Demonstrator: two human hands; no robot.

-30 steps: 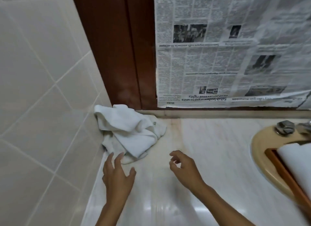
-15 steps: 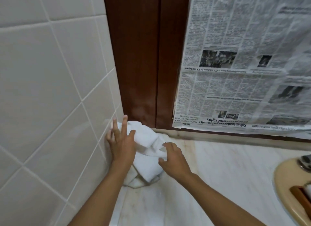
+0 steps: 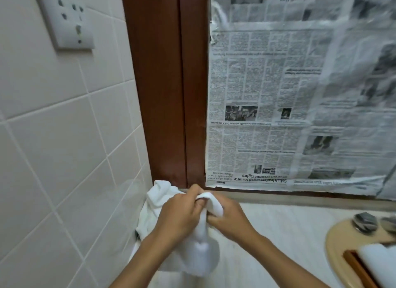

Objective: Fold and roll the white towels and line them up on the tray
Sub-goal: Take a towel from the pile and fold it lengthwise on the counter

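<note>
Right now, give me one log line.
phase: pickup | left hand: holds towel | right hand: holds towel | tray: far right

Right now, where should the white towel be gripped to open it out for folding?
By its top edge, from above. The white towel hangs bunched beneath the left hand and right hand, which pinch one folded edge close together; likely best to take that edge farther apart, toward its corners.
</note>
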